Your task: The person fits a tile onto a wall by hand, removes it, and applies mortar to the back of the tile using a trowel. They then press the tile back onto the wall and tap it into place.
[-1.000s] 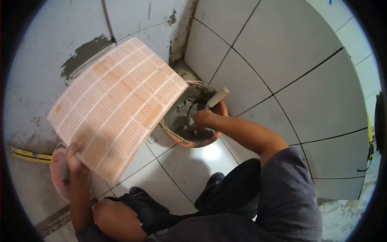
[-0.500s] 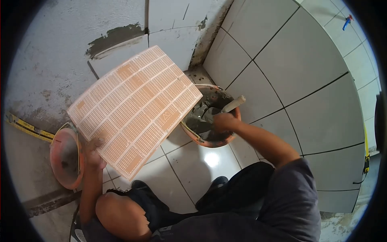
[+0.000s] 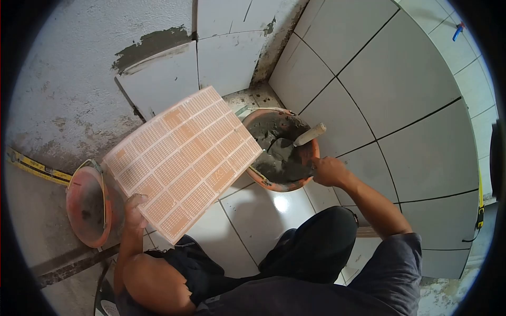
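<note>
Head view: grasping a tile [image 3: 184,163] by its near left edge with the left hand [image 3: 136,209], patterned back upward, tilted, left of the orange bucket [image 3: 308,154] and overlapping its rim in view. Reaching with the right hand [image 3: 332,172] to the bucket's right rim, near a trowel [image 3: 311,135] standing in grey mortar [image 3: 263,130], fingers bent; cannot tell whether clenched on anything.
</note>
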Demonstrator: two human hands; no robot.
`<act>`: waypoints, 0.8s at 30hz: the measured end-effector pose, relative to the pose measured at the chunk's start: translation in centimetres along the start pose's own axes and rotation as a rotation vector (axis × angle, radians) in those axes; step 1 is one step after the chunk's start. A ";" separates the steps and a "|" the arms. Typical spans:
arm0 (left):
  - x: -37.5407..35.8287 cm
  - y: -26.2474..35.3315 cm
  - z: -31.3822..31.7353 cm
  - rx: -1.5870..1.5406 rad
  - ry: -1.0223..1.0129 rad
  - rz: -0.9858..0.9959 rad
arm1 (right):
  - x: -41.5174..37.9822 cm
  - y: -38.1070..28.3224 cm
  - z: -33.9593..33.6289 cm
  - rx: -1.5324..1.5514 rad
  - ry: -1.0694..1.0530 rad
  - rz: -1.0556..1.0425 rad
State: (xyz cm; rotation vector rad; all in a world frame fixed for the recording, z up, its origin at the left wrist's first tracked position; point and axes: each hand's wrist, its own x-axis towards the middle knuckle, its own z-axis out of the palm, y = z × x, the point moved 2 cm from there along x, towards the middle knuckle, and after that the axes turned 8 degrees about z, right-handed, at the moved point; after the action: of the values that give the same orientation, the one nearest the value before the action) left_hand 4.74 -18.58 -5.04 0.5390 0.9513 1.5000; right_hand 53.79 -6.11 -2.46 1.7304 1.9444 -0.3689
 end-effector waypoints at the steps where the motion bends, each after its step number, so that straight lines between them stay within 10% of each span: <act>1: 0.1 0.1 0.1 -0.009 -0.024 -0.016 | 0.3 0.0 -0.6 -0.002 -0.003 -0.011; 10: 0.4 -1.9 -2.4 -0.146 -0.066 -0.160 | 1.6 3.2 -3.3 0.382 0.166 -0.009; 15: 1.0 -3.5 -3.1 -0.187 -0.024 -0.230 | 1.2 -1.2 -4.9 1.256 -0.220 -0.062; 18: 1.1 -5.6 -3.8 -0.172 -0.037 -0.266 | 2.5 -6.3 -4.1 1.234 -0.220 -0.299; 20: 0.8 -6.7 -3.5 -0.126 -0.061 -0.271 | 2.1 -10.4 -4.1 0.881 0.187 -0.658; 24: 0.3 -8.0 -3.1 -0.114 -0.084 -0.237 | 0.3 -16.2 -3.3 0.497 0.184 -0.588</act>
State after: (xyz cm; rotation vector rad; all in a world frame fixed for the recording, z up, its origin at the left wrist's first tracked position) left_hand 6.87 -19.53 -13.30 0.3897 0.8282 1.2997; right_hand 37.28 -6.62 -1.91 1.4547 2.6535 -1.0016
